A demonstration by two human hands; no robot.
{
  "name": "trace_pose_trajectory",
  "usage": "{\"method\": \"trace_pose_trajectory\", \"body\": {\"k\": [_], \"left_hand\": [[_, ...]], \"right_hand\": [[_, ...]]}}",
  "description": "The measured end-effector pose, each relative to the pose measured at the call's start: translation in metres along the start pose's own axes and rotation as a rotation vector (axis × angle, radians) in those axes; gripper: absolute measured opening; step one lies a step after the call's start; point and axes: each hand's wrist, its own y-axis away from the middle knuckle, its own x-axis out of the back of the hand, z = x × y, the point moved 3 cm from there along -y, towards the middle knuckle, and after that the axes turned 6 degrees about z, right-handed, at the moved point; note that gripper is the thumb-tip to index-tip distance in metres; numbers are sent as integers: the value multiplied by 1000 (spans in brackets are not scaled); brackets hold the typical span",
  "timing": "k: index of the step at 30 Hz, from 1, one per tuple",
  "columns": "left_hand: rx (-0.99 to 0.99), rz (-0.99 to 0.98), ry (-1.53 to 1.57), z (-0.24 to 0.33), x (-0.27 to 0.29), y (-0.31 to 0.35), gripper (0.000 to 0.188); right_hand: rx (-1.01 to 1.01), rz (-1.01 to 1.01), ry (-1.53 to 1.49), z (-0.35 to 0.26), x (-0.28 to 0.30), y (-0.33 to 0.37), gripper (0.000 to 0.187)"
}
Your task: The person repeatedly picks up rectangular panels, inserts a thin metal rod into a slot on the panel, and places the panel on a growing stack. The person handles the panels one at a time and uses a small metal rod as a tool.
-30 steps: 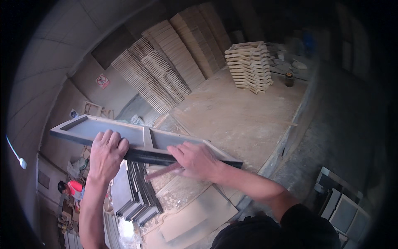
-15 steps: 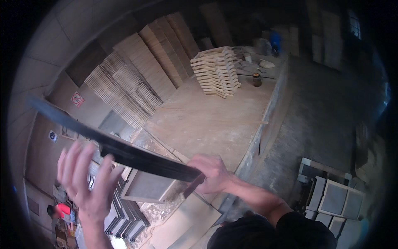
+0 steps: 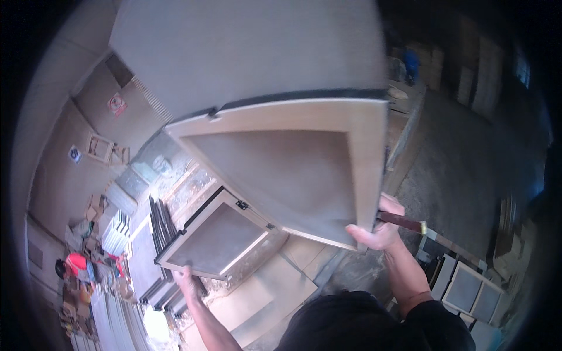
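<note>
A folding set of wood-framed panels fills the middle of the view, raised over the bench. Its large pale wooden frame point(image 3: 366, 158) surrounds a grey-brown panel. Small dark fittings show near the joint with a smaller wooden frame point(image 3: 252, 227) at lower left. Above stands a wide grey panel point(image 3: 252, 52) with a black lower edge. My right hand point(image 3: 383, 231) grips the large frame's lower right corner, thumb on its face. A dark reddish-brown strip point(image 3: 404, 222) with a yellowish end sticks out by that hand. My left hand point(image 3: 186, 284) is closed on the smaller frame's bottom edge.
Beneath lie flat boards point(image 3: 257, 298) on the workbench. Stacked dark-edged panels point(image 3: 161, 234) stand left of the frames. A person in a red top point(image 3: 76, 263) is at far left. More framed panels point(image 3: 468, 286) rest at lower right.
The board, earlier seen edge-on in my right hand, now faces me as opened framed panels. My left hand, formerly spread and apart, has taken hold of the smaller frame.
</note>
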Motion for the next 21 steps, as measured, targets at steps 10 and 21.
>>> {"method": "trace_pose_trajectory", "body": {"k": [10, 21], "left_hand": [[-194, 204, -115, 26, -75, 32, 46], [-360, 290, -222, -30, -156, 54, 24]], "right_hand": [[-61, 32, 166, 11, -42, 22, 33], [54, 75, 362, 122, -90, 43, 42]]}}
